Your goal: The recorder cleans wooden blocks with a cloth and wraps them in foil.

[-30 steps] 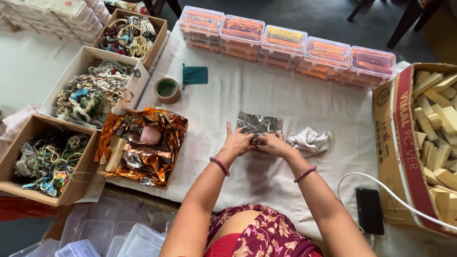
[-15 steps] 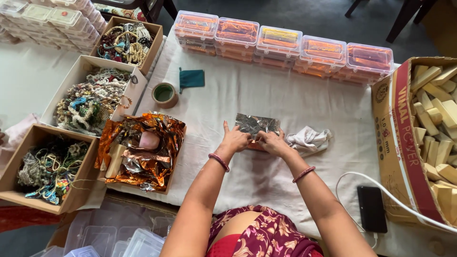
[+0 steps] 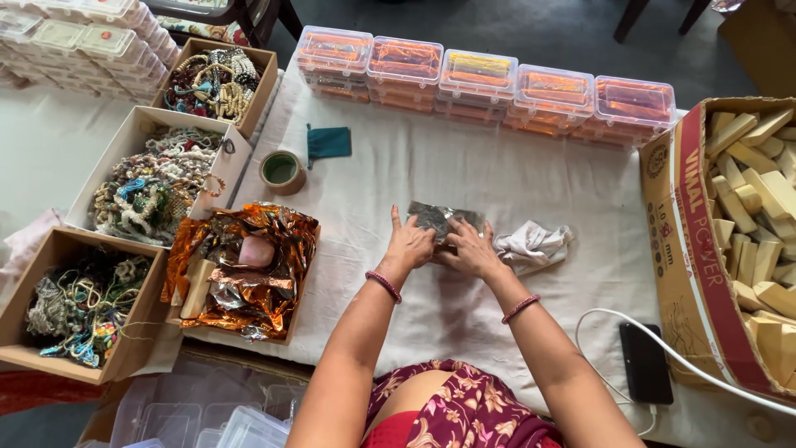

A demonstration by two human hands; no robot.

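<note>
Far left: cardboard boxes of beaded jewellery (image 3: 153, 182), then a box of crumpled orange foil (image 3: 249, 265). Mid-tabletop: left hand (image 3: 408, 246) and right hand (image 3: 469, 250), both pressing on a silver foil packet (image 3: 438, 217), grip narrow, fingers touching it. Just right: a crumpled white cloth (image 3: 531, 245). Far right: a carton of wooden blocks (image 3: 759, 216).

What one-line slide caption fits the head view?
Both hands, left hand and right hand, press a silvery foil packet on the white cloth.
</note>
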